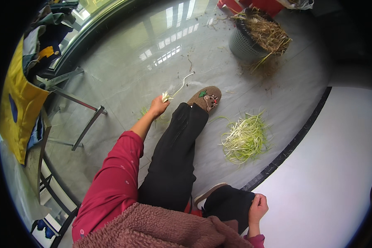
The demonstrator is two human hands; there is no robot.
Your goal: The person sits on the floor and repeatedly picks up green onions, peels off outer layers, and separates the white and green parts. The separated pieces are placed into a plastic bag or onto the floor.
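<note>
My left hand is closed around a small bunch of thin allium stalks. Their white ends stick out past the fingers, and one long pale stalk reaches farther out. Green tips show under the wrist, above or touching the floor; I cannot tell which. My right hand rests at the bent knee of my black trousers, its fingers curled against the cloth. Whether it pinches the fabric is unclear. A loose heap of similar white-and-green stalks lies on the floor right of my slippered foot.
A grey perforated plastic basket overflows with dry straw-like plant waste. Dirt crumbs dot the tiled floor near it. To the left stand a metal-legged stand and piled clothing. A dark-edged white surface borders the right.
</note>
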